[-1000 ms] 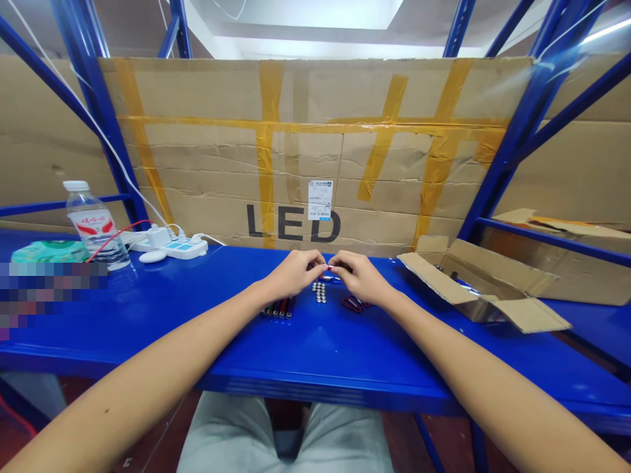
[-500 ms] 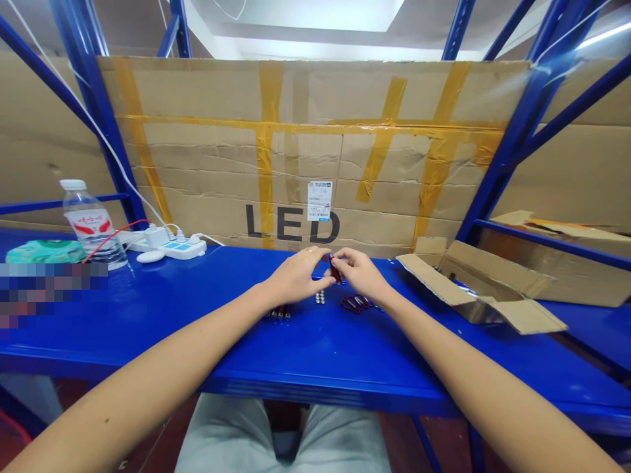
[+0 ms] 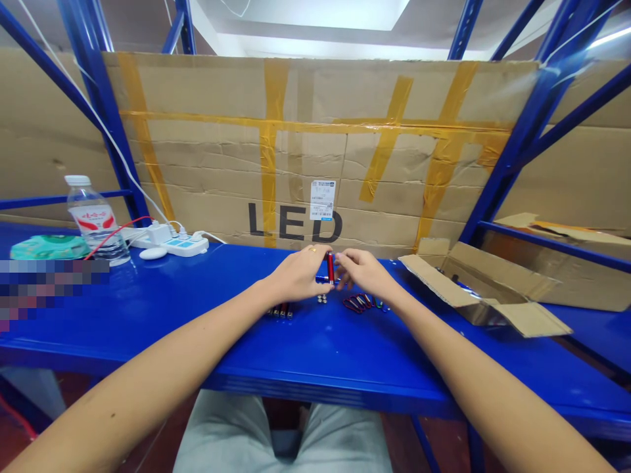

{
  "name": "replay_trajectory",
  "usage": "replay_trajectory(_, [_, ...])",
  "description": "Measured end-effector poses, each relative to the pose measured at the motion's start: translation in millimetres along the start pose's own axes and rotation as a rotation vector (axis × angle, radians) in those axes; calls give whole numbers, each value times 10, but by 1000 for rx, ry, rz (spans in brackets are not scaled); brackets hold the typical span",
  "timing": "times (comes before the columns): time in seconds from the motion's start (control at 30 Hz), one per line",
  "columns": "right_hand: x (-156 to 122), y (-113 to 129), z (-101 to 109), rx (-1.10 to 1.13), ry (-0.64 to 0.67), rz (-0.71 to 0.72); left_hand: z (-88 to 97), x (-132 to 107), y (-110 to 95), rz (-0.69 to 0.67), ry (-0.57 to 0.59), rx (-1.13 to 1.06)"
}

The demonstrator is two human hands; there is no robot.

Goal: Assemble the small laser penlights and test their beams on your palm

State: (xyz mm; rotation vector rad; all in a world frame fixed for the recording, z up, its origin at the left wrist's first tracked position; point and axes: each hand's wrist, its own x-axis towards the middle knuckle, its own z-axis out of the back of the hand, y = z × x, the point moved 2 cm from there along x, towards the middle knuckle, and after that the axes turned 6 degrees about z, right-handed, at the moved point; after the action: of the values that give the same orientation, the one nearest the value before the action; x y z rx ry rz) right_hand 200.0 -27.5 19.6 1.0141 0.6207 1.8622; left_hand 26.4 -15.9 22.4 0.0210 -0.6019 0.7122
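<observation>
My left hand (image 3: pixel 296 272) pinches a small red cylinder (image 3: pixel 330 266) and holds it upright above the blue shelf (image 3: pixel 207 328). My right hand (image 3: pixel 363 272) is close on its right side, fingers curled against the cylinder. Under my hands lie several small silver button cells (image 3: pixel 322 299). A row of dark thin tubes (image 3: pixel 280 311) lies beneath my left wrist. Red and coloured clips (image 3: pixel 362 302) lie under my right wrist.
An open cardboard box (image 3: pixel 480 289) sits to the right. At the back left stand a water bottle (image 3: pixel 93 220), a white power strip (image 3: pixel 180 246), a white oval object (image 3: pixel 153 253) and a green pack (image 3: pixel 49 247). A taped cardboard sheet (image 3: pixel 315 144) marked LED forms the back wall.
A second ago both hands pinched a small silver piece low over the cells. Now they are slightly higher, and the left hand holds a red cylinder upright between them.
</observation>
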Motion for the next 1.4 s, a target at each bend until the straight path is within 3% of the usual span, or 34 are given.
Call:
replay_trajectory(0.07, [-21, 40, 104, -319, -5, 103, 19, 4, 41, 31, -32, -33])
replay_trajectory(0.2, [-114, 71, 117, -623, 417, 56, 56, 9, 95, 42, -80, -86])
replay_trajectory(0.27, [-152, 83, 80, -676, 498, 20, 64, 7, 94, 43, -91, -102])
replay_trajectory(0.77, [-177, 83, 38, -739, 526, -4, 65, -27, 64, 3, -144, -232])
replay_trajectory(0.9, [-194, 124, 21, -694, 579, -25, 36, 4, 63, 102, -169, -527])
replay_trajectory(1.07, [-215, 158, -19, -652, 638, -37, -2, 88, 69, 327, -84, -1234])
replay_trajectory(1.13, [-194, 153, -6, -629, 591, 24, 21, 108, 71, 409, -16, -1465])
replay_trajectory(1.23, [-125, 111, 54, -531, 367, 119, 78, 108, 79, 545, 46, -1668])
replay_trajectory(1.4, [-17, -76, 40, -47, 107, -95, 108, 85, 76, 676, 91, -1689])
